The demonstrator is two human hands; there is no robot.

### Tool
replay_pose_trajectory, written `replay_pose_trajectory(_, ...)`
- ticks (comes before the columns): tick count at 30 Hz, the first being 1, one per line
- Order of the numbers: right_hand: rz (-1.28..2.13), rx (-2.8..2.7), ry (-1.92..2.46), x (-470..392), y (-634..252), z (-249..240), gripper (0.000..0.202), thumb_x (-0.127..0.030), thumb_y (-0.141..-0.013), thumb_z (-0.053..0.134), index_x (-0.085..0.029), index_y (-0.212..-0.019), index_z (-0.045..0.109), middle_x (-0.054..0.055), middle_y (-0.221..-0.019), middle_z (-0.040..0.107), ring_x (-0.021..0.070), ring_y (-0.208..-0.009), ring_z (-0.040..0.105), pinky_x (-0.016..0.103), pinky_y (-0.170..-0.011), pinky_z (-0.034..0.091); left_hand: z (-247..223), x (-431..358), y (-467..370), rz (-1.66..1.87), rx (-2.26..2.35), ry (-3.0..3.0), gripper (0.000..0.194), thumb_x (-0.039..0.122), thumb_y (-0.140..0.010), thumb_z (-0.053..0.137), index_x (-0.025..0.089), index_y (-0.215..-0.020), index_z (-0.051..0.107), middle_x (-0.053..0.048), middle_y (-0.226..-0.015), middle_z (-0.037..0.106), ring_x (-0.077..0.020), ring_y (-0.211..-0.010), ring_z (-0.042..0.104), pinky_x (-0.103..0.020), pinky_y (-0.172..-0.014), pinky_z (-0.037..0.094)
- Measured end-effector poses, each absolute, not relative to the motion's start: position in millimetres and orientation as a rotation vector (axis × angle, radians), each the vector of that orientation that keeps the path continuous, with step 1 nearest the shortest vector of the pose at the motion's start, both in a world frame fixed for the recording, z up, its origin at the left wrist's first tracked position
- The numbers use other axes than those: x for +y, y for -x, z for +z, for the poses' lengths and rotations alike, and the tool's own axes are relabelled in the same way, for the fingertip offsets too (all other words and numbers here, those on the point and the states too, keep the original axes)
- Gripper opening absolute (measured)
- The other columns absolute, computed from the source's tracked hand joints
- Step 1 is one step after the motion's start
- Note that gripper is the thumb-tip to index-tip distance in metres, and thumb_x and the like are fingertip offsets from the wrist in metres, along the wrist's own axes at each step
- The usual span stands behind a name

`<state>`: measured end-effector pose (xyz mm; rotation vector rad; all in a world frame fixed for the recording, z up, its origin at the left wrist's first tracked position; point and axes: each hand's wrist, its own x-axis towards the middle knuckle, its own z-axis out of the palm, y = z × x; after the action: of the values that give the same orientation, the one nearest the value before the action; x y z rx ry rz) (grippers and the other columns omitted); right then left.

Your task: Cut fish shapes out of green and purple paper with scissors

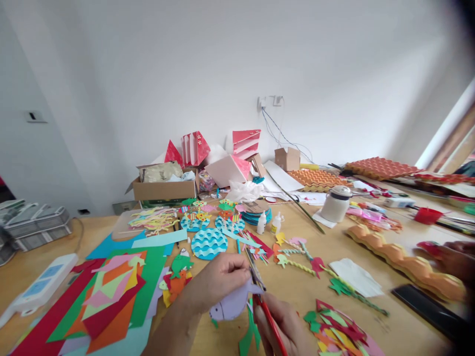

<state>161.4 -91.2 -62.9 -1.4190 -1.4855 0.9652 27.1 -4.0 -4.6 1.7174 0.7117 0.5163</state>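
Observation:
A pale purple paper fish [232,302] is pinched in my left hand [226,277], its drawn head end at the lower left. My right hand [284,324] grips red-handled scissors [272,324], whose blades lie around the fish's tail end. Green paper pieces [250,333] lie below the fish on the table. Beside my left wrist rest cut fish in green [181,263] and orange [178,287]. Just beyond my hands is a blue wavy paper disc [209,243]. Paper scraps [339,329] are heaped to the right of my right hand.
Stacked coloured sheets [111,291] and a white power strip [48,282] are at left. Glue bottles [276,223], a white jar [335,203] and braided strings [300,266] stand or lie ahead. A black phone [426,311] and another person's hand [458,257] are at right.

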Motion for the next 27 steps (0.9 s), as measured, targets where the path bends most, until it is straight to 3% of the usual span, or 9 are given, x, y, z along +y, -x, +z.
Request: replay_pose_trajectory(27,1.017,-1.411,1.398,-95,-159,-79,0.051,-0.067,-0.077,0.033,-0.021,-0.056,0.037,-0.008,-0.039,0.029,0.0063,-0.032,0.026,0.02,-0.032,0.016,-5,1,-25,0.408,0.621,-1.713,0.015,0.024,-0.069,0.046,0.017,-0.057,0.042,0.007,-0.051,0.032,-0.0062,-0.046,0.026,-0.02,-0.042,0.018)
